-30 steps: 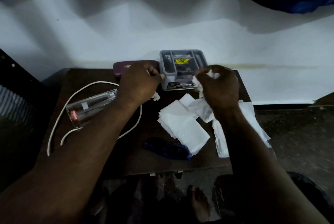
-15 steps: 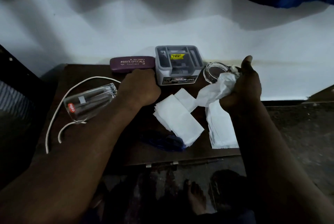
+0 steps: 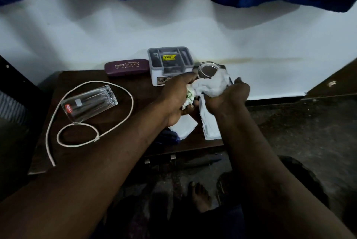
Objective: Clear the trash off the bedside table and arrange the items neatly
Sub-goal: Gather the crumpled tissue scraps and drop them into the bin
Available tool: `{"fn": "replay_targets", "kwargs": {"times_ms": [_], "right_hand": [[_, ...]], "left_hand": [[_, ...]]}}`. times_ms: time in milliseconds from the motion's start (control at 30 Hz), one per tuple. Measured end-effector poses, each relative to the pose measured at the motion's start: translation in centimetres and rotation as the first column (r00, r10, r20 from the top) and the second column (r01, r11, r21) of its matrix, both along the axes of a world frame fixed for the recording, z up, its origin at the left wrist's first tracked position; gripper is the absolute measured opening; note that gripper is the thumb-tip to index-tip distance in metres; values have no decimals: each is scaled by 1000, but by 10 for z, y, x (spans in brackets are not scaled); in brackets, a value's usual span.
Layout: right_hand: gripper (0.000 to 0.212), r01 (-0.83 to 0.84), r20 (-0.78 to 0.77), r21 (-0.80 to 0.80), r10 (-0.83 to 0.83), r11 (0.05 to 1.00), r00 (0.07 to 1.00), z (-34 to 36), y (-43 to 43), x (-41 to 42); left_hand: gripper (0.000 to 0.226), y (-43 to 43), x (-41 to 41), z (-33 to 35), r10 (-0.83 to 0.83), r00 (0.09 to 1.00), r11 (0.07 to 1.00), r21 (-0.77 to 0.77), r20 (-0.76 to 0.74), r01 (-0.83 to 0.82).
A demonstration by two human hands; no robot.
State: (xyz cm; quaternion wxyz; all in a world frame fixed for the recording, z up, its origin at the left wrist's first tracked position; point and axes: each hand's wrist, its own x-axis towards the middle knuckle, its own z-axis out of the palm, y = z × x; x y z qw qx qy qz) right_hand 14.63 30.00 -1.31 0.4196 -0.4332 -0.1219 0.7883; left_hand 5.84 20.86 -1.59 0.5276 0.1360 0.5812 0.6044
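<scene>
The dark wooden counter [image 3: 81, 153] is set against a white wall and carries everything. On its left half a clear drinking glass [image 3: 89, 103] lies on its side, long axis running from near-left to far-right, ringed by a loop of white cord [image 3: 123, 126]. Along the far edge a maroon spectacle case [image 3: 127, 67] lies lengthwise beside a grey compartmented organiser box [image 3: 171, 65], with a small clear glass bowl [image 3: 207, 70] just to the right of the box.

The trash is gathered at the middle right. A wad of white tissue [image 3: 212, 86] is bunched in the right hand [image 3: 229, 96], whose fingers are closed round it, right beside the bowl. A smaller crumpled scrap with green print [image 3: 190, 96] is held in the curled left hand [image 3: 179, 99], and the two hands are nearly touching. Flat tissue sheets [image 3: 209, 125] remain on the counter directly beneath and toward the near edge, their long axis running near to far. Both hands are judged about equally close to them; the right seems better placed. A dark blue item [image 3: 170, 138] lies partly hidden by the left forearm. The bowl and the box stand close behind and could be knocked.
</scene>
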Motion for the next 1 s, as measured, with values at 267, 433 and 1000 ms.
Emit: {"fn": "replay_targets", "kwargs": {"times_ms": [267, 433, 1000], "right_hand": [[45, -204, 436, 371, 24, 906, 900, 14, -56, 19], [61, -265, 540, 448, -23, 854, 841, 22, -62, 56], [26, -192, 676, 437, -179, 879, 715, 19, -23, 301]], "left_hand": [[29, 12, 49, 11, 189, 846, 979, 33, -499, -199], [25, 13, 90, 12, 187, 774, 981, 149, -605, -121], [74, 84, 311, 18, -345, 766, 902, 33, -543, 430]]}}
